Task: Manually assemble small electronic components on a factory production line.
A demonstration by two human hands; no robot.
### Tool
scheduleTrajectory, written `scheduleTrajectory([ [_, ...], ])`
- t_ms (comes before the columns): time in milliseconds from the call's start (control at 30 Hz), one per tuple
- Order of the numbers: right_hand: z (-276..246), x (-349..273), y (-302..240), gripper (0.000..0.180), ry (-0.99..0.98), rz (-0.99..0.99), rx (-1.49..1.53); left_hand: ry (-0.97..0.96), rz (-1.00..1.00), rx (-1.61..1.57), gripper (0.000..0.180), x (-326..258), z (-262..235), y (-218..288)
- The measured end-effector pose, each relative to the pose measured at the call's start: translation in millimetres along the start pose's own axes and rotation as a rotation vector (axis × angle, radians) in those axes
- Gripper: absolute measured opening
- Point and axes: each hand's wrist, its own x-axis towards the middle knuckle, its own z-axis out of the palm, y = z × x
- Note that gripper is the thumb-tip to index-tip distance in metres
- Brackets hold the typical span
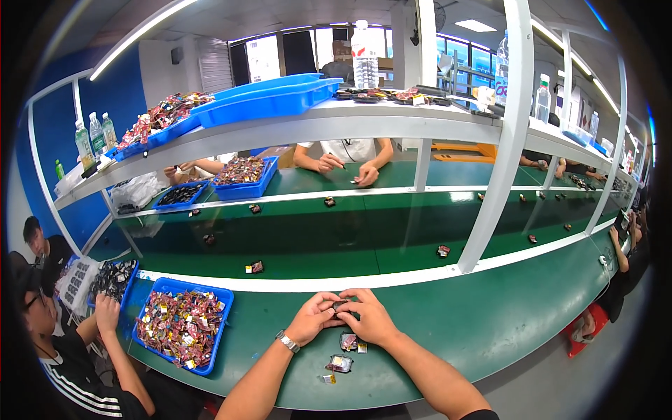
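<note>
My left hand (313, 320), with a metal watch on its wrist, and my right hand (369, 318) meet over the green table. Both have their fingers closed around a small black casing (341, 306), mostly hidden by the fingers. Just below my hands lies a dark casing with a red circuit piece (348, 341), a small yellow-and-white piece (362, 346) beside it. Nearer to me rests another casing (339, 363) with a silvery inside. Close by is a small silver-and-yellow piece (328, 379), seemingly a battery cell.
A blue tray (227, 315) heaped with small red circuit pieces stands to my left, beside a seated co-worker (66, 364). Ahead, a white rail (301, 285) borders a green belt (336, 245) carrying scattered parts. A shelf (280, 129) on white posts spans above. Across sits another person (343, 157).
</note>
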Motion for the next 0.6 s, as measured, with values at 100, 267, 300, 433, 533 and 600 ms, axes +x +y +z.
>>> scheduleTrajectory([
  [100, 0.6, -0.6, -1.6, 0.011, 0.017, 0.017, 0.01, -0.009, -0.004, -0.02, 0.024, 0.5, -0.9, 0.3],
  [267, 6.2, -0.6, -0.9, 0.012, 0.068, 0.01, 0.009, -0.015, 0.013, -0.023, 0.024, -0.2, -4.2, -1.1],
  [300, 6.8, -1.2, -1.2, 0.013, 0.078, 0.009, 0.021, -0.018, 0.018, -0.03, 0.024, -0.4, -3.9, -1.1],
  [433, 9.8, -2.2, 3.7, 0.013, 0.091, 0.027, 0.045, -0.029, 0.018, -0.028, 0.024, -0.1, -2.7, -0.1],
  [533, 12.6, -3.8, 8.8, 0.013, 0.093, 0.054, 0.119, -0.032, 0.016, -0.027, 0.023, 0.0, -2.8, -0.6],
  [600, 14.3, -5.2, 11.7, 0.014, 0.045, 0.111, 0.148, -0.028, 0.002, -0.034, 0.022, -0.1, -3.4, -1.2],
])
